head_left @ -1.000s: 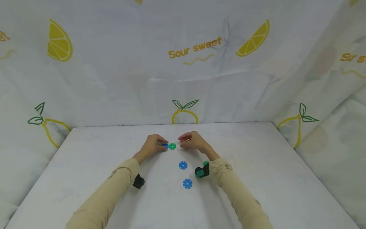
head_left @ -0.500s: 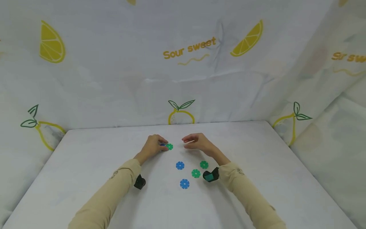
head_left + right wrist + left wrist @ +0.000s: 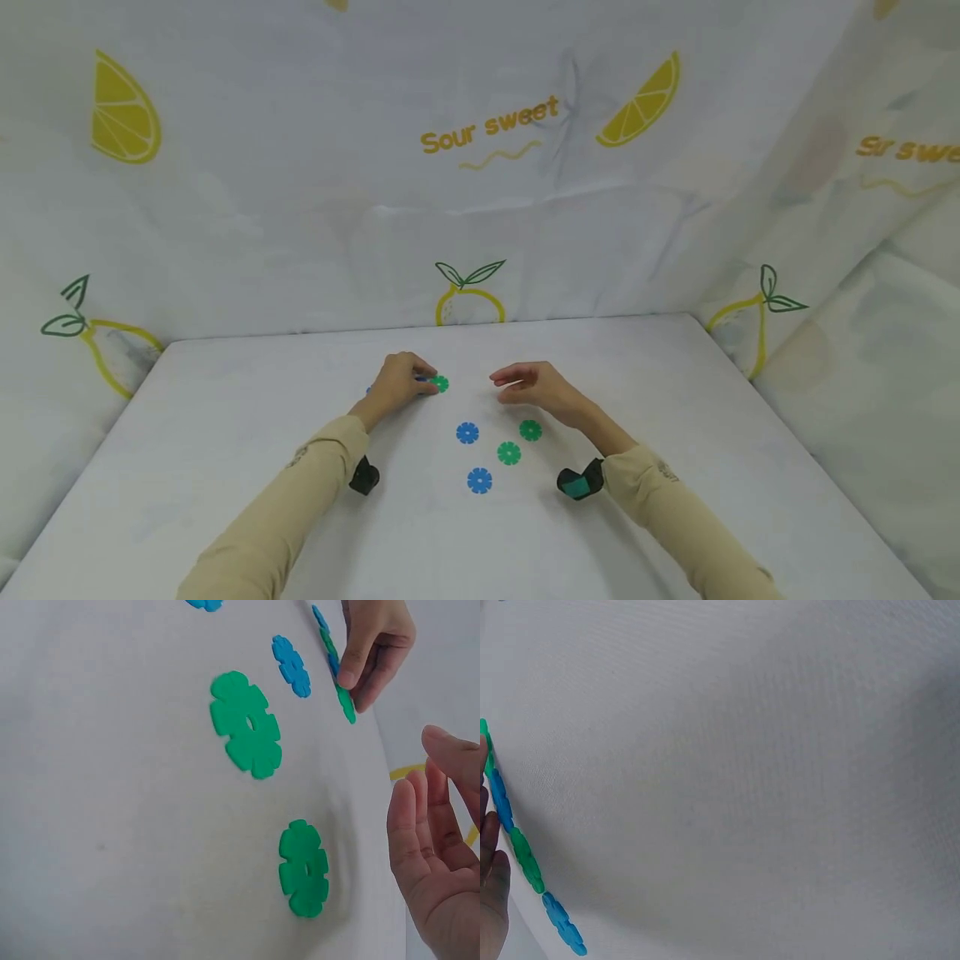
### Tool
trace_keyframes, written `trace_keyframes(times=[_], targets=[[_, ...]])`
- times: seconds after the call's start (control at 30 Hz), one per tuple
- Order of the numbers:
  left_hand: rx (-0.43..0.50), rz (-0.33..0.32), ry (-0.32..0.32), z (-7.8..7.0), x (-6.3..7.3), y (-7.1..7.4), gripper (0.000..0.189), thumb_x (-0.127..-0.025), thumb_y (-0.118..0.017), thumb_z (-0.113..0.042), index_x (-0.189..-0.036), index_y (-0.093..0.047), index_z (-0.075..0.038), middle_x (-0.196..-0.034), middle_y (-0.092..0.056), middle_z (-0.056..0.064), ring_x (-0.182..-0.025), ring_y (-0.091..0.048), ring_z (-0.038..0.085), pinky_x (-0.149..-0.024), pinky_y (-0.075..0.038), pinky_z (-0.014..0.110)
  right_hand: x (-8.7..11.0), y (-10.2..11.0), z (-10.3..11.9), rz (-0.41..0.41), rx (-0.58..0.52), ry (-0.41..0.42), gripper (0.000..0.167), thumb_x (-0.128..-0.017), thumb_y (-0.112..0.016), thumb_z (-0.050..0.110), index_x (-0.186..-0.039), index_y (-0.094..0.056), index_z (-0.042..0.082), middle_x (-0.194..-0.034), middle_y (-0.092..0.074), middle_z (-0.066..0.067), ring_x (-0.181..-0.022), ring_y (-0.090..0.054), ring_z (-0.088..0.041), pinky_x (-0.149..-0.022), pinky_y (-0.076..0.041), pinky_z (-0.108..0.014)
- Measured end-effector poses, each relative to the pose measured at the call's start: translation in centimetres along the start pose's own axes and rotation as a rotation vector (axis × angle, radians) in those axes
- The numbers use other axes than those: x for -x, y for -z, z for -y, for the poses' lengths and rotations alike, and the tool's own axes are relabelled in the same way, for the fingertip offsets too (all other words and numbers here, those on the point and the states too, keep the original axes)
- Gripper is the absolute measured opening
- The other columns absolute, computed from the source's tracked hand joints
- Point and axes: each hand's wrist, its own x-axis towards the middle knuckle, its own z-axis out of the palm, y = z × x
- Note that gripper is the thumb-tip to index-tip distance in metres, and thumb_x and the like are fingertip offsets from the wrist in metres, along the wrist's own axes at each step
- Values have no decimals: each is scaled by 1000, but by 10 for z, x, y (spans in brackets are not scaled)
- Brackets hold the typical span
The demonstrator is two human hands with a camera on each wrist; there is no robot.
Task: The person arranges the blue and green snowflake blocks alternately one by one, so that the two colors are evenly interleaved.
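My left hand (image 3: 397, 381) pinches a straight row of alternating blue and green notched plastic discs at the far middle of the table. The row's end green disc (image 3: 441, 383) shows past the fingertips. In the left wrist view, a green disc (image 3: 527, 860) and a blue disc (image 3: 564, 924) trail from that hand; whether they interlock I cannot tell. My right hand (image 3: 550, 390) hovers to the right with loosely bent, parted fingers and holds nothing. Nearest below it lies a loose green disc (image 3: 530, 430); another green disc (image 3: 509, 453) lies closer to me.
Two loose blue discs, a farther blue disc (image 3: 467, 432) and a nearer blue disc (image 3: 479, 481), lie flat left of the green ones. Beneath everything is a white table (image 3: 675, 400). A lemon-printed white curtain (image 3: 315, 208) stands behind its far edge.
My right hand has drawn away from the row, rightward and slightly toward me, uncovering the two loose green discs. The left hand stays at the row. The head view has turned slightly right.
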Motion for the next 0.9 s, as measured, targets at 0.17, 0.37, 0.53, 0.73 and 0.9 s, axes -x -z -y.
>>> trace_keyframes(times=[0.17, 0.37, 0.53, 0.73, 0.9], targets=[[6, 3, -6, 0, 1, 0, 25, -77, -79, -10, -100, -73, -2, -106, -67, 13, -105, -60, 28, -94, -48, 40, 12, -5, -1, 23, -15, -6, 37, -89, -67, 6, -124, -59, -5, -125, -60, -20, -101, -61, -21, -88, -52, -29], [8, 10, -3, 0, 0, -1, 23, -79, -78, -10, -99, -73, -2, -106, -67, 12, -105, -59, 27, -94, -48, 40, 26, -15, 4, 60, -25, 21, 35, -90, -65, 3, -123, -58, -7, -124, -59, -23, -100, -62, -24, -86, -53, -27], [18, 6, -36, 1, 1, 1, 18, -78, -78, -8, -95, -74, -2, -101, -67, 11, -101, -60, 28, -91, -49, 40, 35, -25, 7, 114, -28, 49, 34, -89, -66, 2, -121, -60, -8, -123, -60, -24, -98, -64, -23, -89, -51, -27], [17, 6, -47, 3, 0, 0, 18, -78, -79, -9, -94, -74, -3, -100, -67, 11, -100, -60, 28, -90, -49, 41, 45, -37, 9, 183, -2, 75, 33, -87, -69, 2, -119, -63, -5, -116, -64, -21, -95, -65, -22, -88, -50, -24], [5, 9, -14, 3, -2, -2, 19, -79, -78, -9, -96, -74, -2, -104, -67, 12, -104, -59, 29, -94, -47, 41, 48, -43, 6, 239, 44, 103, 29, -85, -70, 0, -114, -66, -3, -113, -66, -19, -98, -63, -25, -83, -52, -23]])
